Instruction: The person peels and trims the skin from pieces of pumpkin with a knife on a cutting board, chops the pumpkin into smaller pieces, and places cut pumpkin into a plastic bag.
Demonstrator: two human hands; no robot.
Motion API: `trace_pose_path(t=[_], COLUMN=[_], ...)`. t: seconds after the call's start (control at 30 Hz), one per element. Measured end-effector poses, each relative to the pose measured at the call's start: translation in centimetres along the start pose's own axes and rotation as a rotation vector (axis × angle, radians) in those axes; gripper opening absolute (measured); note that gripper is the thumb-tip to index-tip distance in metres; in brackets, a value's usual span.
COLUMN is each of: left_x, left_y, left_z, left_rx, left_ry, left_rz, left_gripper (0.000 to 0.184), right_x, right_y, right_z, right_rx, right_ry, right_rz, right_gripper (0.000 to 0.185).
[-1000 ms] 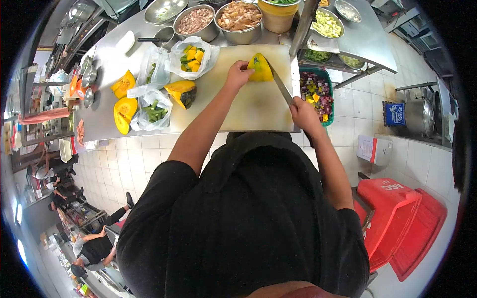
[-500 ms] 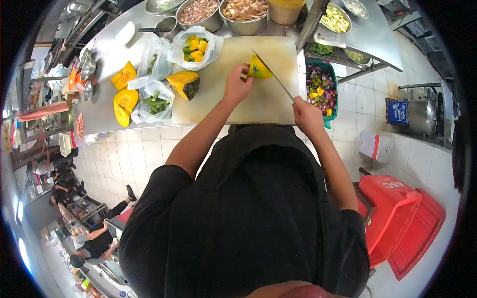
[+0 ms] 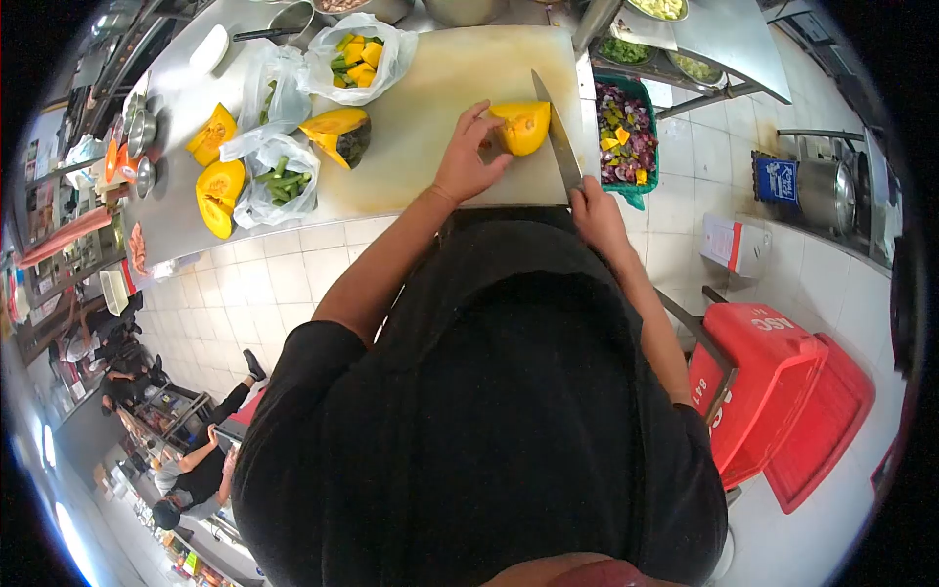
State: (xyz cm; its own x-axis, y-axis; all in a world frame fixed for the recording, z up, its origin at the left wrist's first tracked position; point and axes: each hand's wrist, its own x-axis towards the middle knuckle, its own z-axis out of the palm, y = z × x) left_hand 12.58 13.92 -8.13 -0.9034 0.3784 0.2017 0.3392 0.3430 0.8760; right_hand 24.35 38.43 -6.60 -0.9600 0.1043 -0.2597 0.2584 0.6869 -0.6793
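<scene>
A pumpkin piece [image 3: 525, 127] rests on the cutting board [image 3: 440, 78], its orange flesh facing up. At its left side is my left hand [image 3: 471, 157], thumb and fingers apart, not wrapped round it; whether the fingertips touch it I cannot tell. My right hand [image 3: 597, 217] is closed round the handle of a kitchen knife [image 3: 563, 147], whose blade stands along the right side of the piece. Further left on the board lies a larger pumpkin wedge [image 3: 337, 135] with dark rind.
Two pumpkin wedges [image 3: 219, 196] lie left of the board. Plastic bags hold pumpkin chunks [image 3: 362, 73] and green vegetables [image 3: 284, 184]. Right of the board, a green basket [image 3: 653, 93] contains purple and yellow pieces. A red bin [image 3: 748, 382] stands on the floor at right.
The pumpkin piece has turned to show its orange flesh. My left hand has loosened and spread its fingers. The knife has swung more upright, to the right of the piece. The view has shifted.
</scene>
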Motion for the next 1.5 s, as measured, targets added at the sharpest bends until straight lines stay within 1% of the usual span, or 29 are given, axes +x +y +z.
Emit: trace_pose_path(t=[0.03,0.13,0.17,0.27,0.3,0.33,0.4,0.43,0.53,0.63,0.73,0.87,0.9,1.03,1.13,1.23,1.33,1.43,1.5], left_x=[0.3,0.6,0.4,0.1,-0.1,-0.1,-0.1,0.1,2.1,3.8,3.6,2.0,1.5,1.1,1.1,1.0,0.9,1.1,1.4], left_y=[-0.3,-1.4,-1.5,-1.4,-1.2,-1.1,-0.9,-0.7,-0.6,-2.6,-2.6,-1.6,-1.7,-1.0,-0.7,-0.4,-0.1,-0.1,-0.1], left_z=[0.0,-0.1,0.0,-0.1,-0.1,-0.1,-0.5,-0.8,-0.9,-1.0,-0.3,1.2,1.7,2.6,2.4,2.2,2.3,2.4,1.9], left_rx=[0.023,0.121,0.077,-0.027,-0.048,-0.069,-0.038,-0.020,0.037,0.109,0.087,0.007,-0.023,-0.088,-0.095,-0.062,-0.100,-0.053,-0.028], left_ry=[-0.005,0.023,0.010,-0.017,-0.026,-0.037,-0.037,-0.037,0.243,0.093,0.042,0.037,0.046,0.101,0.084,0.087,0.123,0.141,0.075], left_rz=[0.009,0.146,0.066,-0.154,-0.212,-0.269,-0.238,-0.223,-0.035,0.055,-0.131,-0.258,-0.272,-0.326,-0.364,-0.362,-0.357,-0.340,-0.393], left_gripper=[0.051,0.050,0.048,0.045,0.045,0.044,0.042,0.041,0.035,0.031,0.030,0.029,0.029,0.030,0.028,0.031,0.030,0.029,0.032], right_x=[0.7,3.3,3.8,4.2,4.2,4.0,3.0,2.0,0.5,0.1,0.6,0.8,1.0,1.8,2.5,3.3,3.7,4.0,4.3], right_y=[-0.2,-0.4,-0.3,-0.6,0.0,0.8,2.0,1.1,0.6,0.7,0.2,-2.6,-3.0,-5.9,-7.9,-8.0,-7.9,-7.4,-7.4], right_z=[0.1,0.1,0.1,-0.4,-0.5,-0.6,-0.6,-1.4,-1.9,-1.2,-0.4,-0.7,-0.7,-0.4,-0.4,0.2,0.9,1.6,1.3], right_rx=[0.003,-0.042,-0.067,-0.040,0.065,0.093,0.151,0.225,0.247,0.262,0.142,0.096,0.005,-0.146,-0.167,-0.148,-0.179,-0.198,-0.208], right_ry=[0.009,0.039,0.048,0.167,0.165,0.158,0.143,0.088,0.028,0.017,0.113,0.252,0.226,0.129,0.089,0.070,0.026,-0.029,-0.041], right_rz=[-0.018,-0.085,-0.112,-0.087,-0.030,-0.013,0.023,0.103,0.199,0.197,0.056,-0.029,-0.029,-0.055,-0.076,-0.115,-0.082,-0.034,-0.063], right_gripper=[0.020,0.021,0.021,0.022,0.023,0.023,0.023,0.024,0.024,0.022,0.021,0.020,0.020,0.022,0.022,0.022,0.018,0.015,0.017])
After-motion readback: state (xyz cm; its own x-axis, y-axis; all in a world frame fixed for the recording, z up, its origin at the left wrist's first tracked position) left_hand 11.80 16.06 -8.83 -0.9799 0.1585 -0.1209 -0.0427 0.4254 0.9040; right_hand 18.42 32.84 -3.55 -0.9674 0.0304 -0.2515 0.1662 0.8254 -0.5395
